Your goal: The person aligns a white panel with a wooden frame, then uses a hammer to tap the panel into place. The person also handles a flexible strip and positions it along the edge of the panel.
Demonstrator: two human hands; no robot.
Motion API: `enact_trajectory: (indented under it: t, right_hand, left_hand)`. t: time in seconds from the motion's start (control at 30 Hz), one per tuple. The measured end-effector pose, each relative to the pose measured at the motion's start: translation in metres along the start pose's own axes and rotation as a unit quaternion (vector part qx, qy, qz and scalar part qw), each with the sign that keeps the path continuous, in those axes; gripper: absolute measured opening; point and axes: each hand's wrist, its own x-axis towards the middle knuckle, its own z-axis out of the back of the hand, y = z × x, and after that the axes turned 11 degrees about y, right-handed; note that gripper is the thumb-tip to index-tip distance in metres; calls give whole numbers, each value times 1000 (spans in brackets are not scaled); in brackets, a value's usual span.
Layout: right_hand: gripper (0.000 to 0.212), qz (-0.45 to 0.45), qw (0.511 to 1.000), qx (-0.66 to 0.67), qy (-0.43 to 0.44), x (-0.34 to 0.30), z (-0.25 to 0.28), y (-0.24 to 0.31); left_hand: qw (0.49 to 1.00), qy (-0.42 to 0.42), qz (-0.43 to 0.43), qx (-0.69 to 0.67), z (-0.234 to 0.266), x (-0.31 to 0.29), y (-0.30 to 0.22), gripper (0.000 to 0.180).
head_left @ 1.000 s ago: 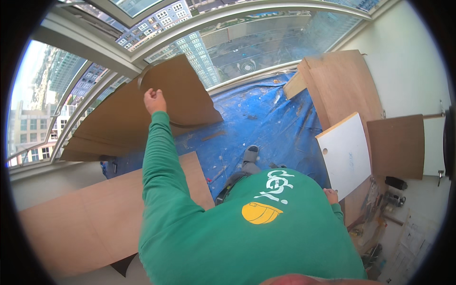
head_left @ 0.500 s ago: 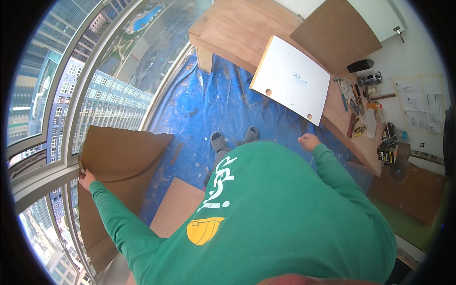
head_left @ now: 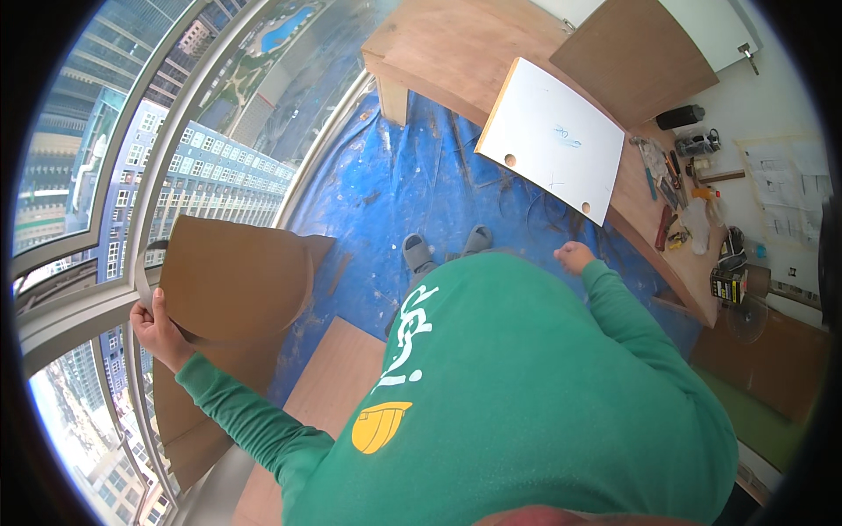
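My left hand [head_left: 160, 331] is raised at the window frame on the left, thumb and fingers pinched on a thin pale strip [head_left: 143, 271] that curves upward from them. What the strip is made of is hard to tell. Right beside that hand, a bent brown cardboard sheet [head_left: 230, 279] leans against the window, its upper part folded over. My right hand [head_left: 574, 257] hangs in front of my body on the right with fingers curled in, and nothing shows in it.
Blue plastic sheeting [head_left: 368, 184] covers the floor. A white board [head_left: 561, 131] with two round holes lies on a wooden bench [head_left: 438, 53]. Hand tools [head_left: 664, 175] lie along the bench's right part. A plywood panel [head_left: 329, 377] lies to the left of my body.
My left hand has come away from the cardboard's edge, shifting slightly left and upward, and the pale strip now shows above it. My right hand stays about where it was.
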Motion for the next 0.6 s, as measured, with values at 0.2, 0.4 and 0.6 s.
enact_trajectory:
  t: [0.2,0.4,0.6]
  right_hand:
    - [34,156,987,-37,9,-13,5,93]
    - [40,353,925,52,128,-104,-7,240]
    - [79,469,805,177,318,-177,2,274]
  left_hand:
    - [987,151,-17,-45,-28,-46,-153,27]
    - [956,284,-67,-30,-87,-75,-219,43]
    - [870,485,-57,-68,-162,-92,-238,43]
